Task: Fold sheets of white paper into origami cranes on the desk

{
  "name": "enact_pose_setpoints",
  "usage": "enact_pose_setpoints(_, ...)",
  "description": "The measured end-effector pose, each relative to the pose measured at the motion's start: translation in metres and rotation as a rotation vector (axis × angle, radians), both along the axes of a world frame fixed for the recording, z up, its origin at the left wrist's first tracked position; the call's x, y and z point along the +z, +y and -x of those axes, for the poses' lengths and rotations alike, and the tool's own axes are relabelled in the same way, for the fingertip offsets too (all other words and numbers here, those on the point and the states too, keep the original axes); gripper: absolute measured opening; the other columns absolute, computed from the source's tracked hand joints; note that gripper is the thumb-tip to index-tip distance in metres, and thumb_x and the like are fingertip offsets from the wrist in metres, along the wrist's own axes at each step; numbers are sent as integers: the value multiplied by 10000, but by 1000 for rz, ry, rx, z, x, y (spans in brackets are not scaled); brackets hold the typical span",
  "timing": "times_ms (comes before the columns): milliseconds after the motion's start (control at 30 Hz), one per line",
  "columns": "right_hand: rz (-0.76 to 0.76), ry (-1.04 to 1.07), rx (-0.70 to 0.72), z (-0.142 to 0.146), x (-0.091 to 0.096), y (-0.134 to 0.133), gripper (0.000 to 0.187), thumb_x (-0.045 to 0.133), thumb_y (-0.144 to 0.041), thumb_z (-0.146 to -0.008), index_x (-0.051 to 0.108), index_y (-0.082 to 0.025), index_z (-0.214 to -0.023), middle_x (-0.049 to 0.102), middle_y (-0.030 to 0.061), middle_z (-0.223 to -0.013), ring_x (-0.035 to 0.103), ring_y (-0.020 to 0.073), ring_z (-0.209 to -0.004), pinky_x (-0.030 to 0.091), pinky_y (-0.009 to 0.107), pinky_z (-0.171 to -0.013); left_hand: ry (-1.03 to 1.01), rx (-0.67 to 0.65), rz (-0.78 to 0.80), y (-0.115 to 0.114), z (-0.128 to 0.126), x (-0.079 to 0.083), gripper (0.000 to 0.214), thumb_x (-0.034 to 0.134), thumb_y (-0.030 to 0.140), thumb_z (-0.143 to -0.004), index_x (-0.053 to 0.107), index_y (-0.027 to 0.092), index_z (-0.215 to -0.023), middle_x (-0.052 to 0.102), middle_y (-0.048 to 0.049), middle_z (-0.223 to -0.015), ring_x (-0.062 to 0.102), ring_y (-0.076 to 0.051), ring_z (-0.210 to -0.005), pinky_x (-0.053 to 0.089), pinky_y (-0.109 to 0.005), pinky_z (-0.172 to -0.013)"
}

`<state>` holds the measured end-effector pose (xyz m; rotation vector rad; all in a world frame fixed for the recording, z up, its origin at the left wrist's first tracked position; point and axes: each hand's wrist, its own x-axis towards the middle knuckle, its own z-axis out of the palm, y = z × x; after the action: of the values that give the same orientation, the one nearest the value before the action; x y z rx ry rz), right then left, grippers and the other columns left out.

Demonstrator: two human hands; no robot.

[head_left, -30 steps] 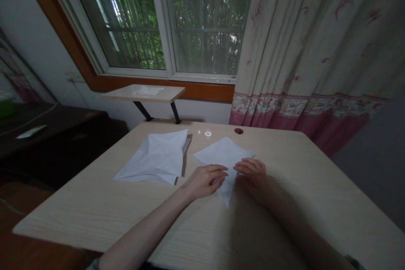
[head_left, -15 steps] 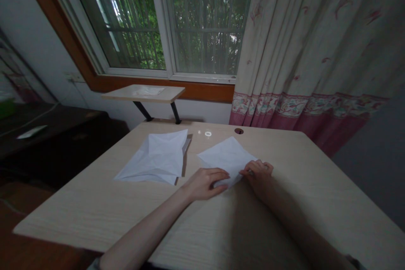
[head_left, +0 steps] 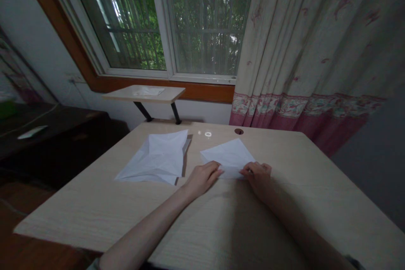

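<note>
A white sheet of paper [head_left: 230, 152] lies on the desk in front of me, its near edge folded over into a straight strip. My left hand [head_left: 204, 177] pinches the left end of that strip between thumb and fingers. At the right end, my right hand [head_left: 257, 175] grips the paper with its fingers curled in. Between the two hands the folded band shows flat, and the far corner points toward the window. To the left of my hands rests a loose pile of creased white paper sheets [head_left: 164, 154], touched by neither hand.
The pale wooden desk [head_left: 126, 215] has a round cable hole [head_left: 238, 131] near its back edge. A small raised shelf [head_left: 123, 92] on black legs stands at the back left. A patterned curtain [head_left: 284, 50] hangs at the back right, beside the window.
The paper's near corner has been folded up into a straight edge. My left hand has shifted slightly up and left, its fingers closing on the fold; my right hand has barely moved.
</note>
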<state>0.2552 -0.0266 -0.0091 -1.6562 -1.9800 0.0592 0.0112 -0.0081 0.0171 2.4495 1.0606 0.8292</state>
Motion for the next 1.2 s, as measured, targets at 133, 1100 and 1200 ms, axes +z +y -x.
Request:
enact_pose_setpoints(133, 17, -27, 7, -1, -2, 0, 240, 478, -339, -980, 641, -230, -843, 719, 35, -841, 633, 224, -840, 284, 434, -915, -63, 85, -25, 1, 0, -3, 211, 436, 337, -1009, 579, 182, -1027, 681, -57, -991, 671, -184, -817, 530, -284, -749)
enact_pose_setpoints(1100, -166, -69, 89, -10, -29, 13, 184, 502, -322, -947, 656, -223, -966, 710, 83, -1012, 627, 260, -941, 416, 373, -781, 379, -314, -356, -12, -14, 4, 420, 396, 254, -1015, 423, 197, -1430, 438, -15, -1507, 386, -257, -1350, 285, -408, -1137)
enact_pose_setpoints(1200, -196, -38, 106, -11, -34, 14, 231, 484, -317, -947, 666, -217, -1049, 710, 102, -1100, 634, 269, -1033, 461, 420, -871, 407, -283, -338, -13, -14, 2, 426, 434, 320, -1008, 438, 217, -1421, 468, -17, -1484, 431, -272, -1279, 306, -430, -1083)
